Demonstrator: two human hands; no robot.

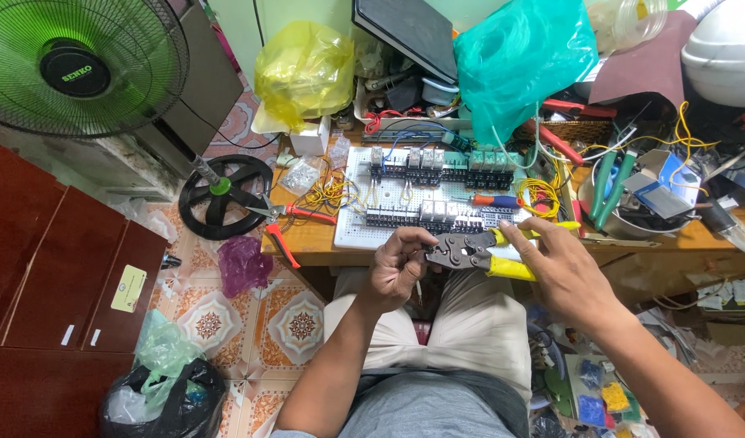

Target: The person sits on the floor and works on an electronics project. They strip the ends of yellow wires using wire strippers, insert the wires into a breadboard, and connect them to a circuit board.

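Observation:
My right hand (563, 272) grips a crimping tool (474, 250) with yellow handles, its metal jaws pointing left over my lap. My left hand (398, 264) is pinched at the tool's jaws, fingers closed on something small that I cannot make out. Just beyond both hands lies a white perforated board (352, 231) carrying rows of black relays and terminal blocks with yellow and blue wires. A coil of yellow wire (538, 195) rests at the board's right edge beside a screwdriver (496, 199) with a red and blue handle.
Red-handled pliers (285, 223) lie at the wooden bench's left end. Yellow (303, 69) and green (523, 57) plastic bags sit behind the board. A green fan (76, 69) stands at the left on its black base (222, 195). A bowl of tools (624, 207) is at the right.

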